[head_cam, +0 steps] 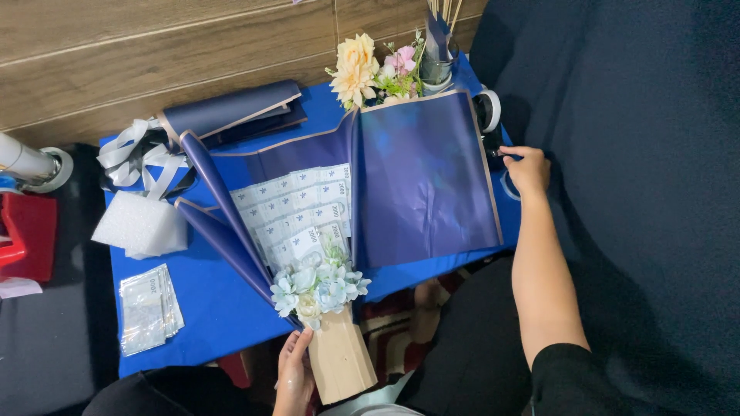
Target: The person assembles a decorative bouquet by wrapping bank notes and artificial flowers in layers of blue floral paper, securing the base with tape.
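My left hand [294, 373] grips the tan paper handle [341, 359] of a bouquet lying on a blue table [208, 304]. The bouquet has pale blue and white flowers [318, 286] at its neck, a fan of several banknotes [297, 213] above them, and dark navy wrapping sheets [425, 177] spread around. My right hand [529, 169] reaches to the table's right edge and touches a small dark object there, next to a tape roll [489, 109]; what it pinches is hidden.
A yellow and pink flower bunch [371, 69] and a glass with sticks [437, 62] stand at the back. Folded navy sheets [231, 110], grey ribbon [137, 158], white foam [140, 226] and a stack of sleeved banknotes [149, 308] lie at left. A red box [27, 235] sits far left.
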